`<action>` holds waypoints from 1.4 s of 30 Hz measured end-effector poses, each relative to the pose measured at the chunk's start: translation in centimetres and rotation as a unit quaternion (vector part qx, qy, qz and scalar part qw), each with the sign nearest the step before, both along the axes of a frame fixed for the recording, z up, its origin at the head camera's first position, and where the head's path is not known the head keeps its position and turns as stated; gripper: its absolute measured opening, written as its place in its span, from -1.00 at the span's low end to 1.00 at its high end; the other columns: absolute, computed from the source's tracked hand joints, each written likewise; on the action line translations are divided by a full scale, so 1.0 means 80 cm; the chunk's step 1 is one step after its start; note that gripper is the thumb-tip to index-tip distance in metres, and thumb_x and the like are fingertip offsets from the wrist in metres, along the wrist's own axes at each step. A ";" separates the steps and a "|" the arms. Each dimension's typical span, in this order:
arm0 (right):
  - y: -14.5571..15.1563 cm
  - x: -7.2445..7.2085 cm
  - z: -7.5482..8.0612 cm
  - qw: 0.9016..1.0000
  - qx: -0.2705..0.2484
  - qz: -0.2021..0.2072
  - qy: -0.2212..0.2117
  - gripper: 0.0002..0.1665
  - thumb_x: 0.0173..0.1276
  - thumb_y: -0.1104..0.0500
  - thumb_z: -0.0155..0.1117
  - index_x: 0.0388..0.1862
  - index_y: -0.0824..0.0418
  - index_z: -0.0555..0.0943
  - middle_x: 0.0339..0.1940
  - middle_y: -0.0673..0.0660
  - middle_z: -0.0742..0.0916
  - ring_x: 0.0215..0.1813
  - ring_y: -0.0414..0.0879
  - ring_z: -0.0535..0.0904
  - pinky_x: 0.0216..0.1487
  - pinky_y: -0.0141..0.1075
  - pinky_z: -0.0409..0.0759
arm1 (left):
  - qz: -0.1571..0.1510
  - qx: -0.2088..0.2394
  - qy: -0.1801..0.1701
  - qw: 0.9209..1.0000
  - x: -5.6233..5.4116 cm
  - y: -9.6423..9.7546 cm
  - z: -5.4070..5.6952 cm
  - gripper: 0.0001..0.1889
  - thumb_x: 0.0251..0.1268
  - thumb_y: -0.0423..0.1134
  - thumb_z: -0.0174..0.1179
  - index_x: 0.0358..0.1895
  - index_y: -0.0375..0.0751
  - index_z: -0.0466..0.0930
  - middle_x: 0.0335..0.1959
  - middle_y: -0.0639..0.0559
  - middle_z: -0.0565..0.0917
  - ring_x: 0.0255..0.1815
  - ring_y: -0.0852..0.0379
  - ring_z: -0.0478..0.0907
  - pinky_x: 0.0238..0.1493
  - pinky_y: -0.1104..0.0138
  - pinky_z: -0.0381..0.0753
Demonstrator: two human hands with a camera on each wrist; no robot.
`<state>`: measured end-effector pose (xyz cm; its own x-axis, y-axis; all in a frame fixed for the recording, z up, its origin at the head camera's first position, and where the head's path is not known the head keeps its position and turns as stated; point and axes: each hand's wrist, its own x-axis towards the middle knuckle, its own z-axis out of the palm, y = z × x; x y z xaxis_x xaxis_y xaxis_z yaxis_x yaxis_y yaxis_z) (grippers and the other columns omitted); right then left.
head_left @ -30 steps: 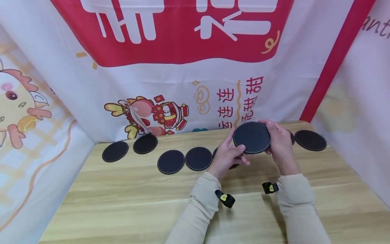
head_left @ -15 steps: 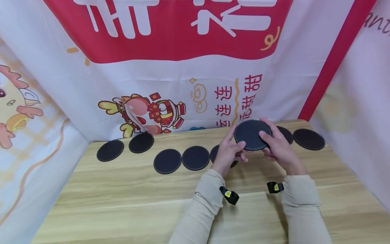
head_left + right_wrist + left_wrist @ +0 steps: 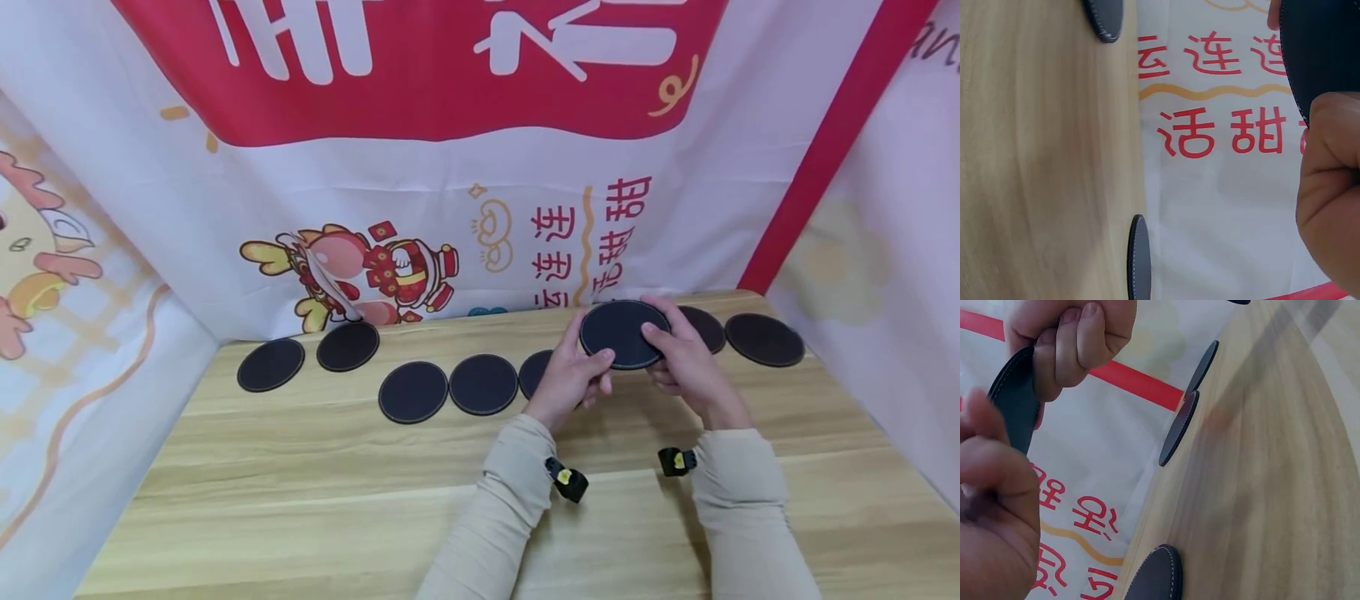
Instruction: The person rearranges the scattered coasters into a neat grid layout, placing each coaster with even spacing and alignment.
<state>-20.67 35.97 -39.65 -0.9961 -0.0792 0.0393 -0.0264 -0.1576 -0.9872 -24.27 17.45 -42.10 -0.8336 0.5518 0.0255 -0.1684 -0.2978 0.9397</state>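
Note:
A round black coaster [image 3: 618, 335] with a pale stitched border is held up above the back of the table, tilted toward the head camera. My left hand [image 3: 566, 382] grips its left edge, thumb on the face. At the opposite edge my right hand [image 3: 696, 371] pinches it, its thumb lying over the face and the other fingers behind. The left wrist view catches the same coaster [image 3: 1016, 400] nearly edge-on. Behind my left hand lies another black coaster [image 3: 534, 371], partly hidden; one more coaster [image 3: 702, 330] lies just beyond my right hand.
Several matching coasters lie flat along the back of the wooden table [image 3: 337, 492], among them a far-left coaster [image 3: 271, 365], a middle coaster [image 3: 483, 384] and a far-right coaster [image 3: 765, 339]. A printed cloth [image 3: 420, 183] hangs along the table's back edge.
My right thumb has moved from the coaster's right edge onto its face, and the right hand has shifted slightly. The coaster stays between both hands. The head view has shifted a little.

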 end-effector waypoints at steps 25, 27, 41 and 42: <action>0.015 -0.006 -0.022 0.996 0.076 0.010 -0.038 -0.37 0.68 0.05 -0.09 0.58 0.11 -0.01 -0.80 -0.13 0.24 -0.81 -0.31 0.10 -0.78 -0.43 0.09 | 0.057 -0.019 -0.061 0.996 0.000 0.016 -0.025 -0.26 0.46 -0.37 0.14 0.59 0.22 0.11 -0.73 0.15 0.19 -0.81 0.26 0.00 -0.79 0.42 -0.01; 0.015 -0.007 -0.024 0.996 0.075 0.008 -0.037 -0.37 0.68 0.06 -0.09 0.58 0.12 0.00 -0.80 -0.14 0.24 -0.81 -0.31 0.10 -0.78 -0.43 0.08 | 0.058 -0.018 -0.061 0.996 0.000 0.016 -0.026 -0.26 0.46 -0.37 0.15 0.59 0.23 0.11 -0.73 0.15 0.20 -0.81 0.26 0.01 -0.79 0.42 -0.01; 0.019 -0.009 -0.025 0.993 0.109 -0.031 -0.029 -0.43 0.65 0.07 -0.01 0.54 0.09 0.17 -0.76 -0.11 0.28 -0.79 -0.29 0.13 -0.74 -0.43 0.15 | 0.087 -0.046 -0.001 0.995 -0.001 0.020 -0.029 -0.22 0.38 -0.40 0.26 0.60 0.03 0.16 -0.75 0.14 0.27 -0.80 0.25 0.13 -0.72 0.42 0.14; 0.018 -0.009 -0.025 0.993 0.111 -0.033 -0.028 -0.43 0.65 0.07 -0.01 0.54 0.11 0.17 -0.76 -0.11 0.28 -0.78 -0.29 0.13 -0.74 -0.43 0.15 | 0.088 -0.033 -0.010 0.996 -0.001 0.020 -0.029 -0.23 0.37 -0.41 0.26 0.59 0.05 0.18 -0.76 0.14 0.26 -0.81 0.25 0.10 -0.75 0.42 0.11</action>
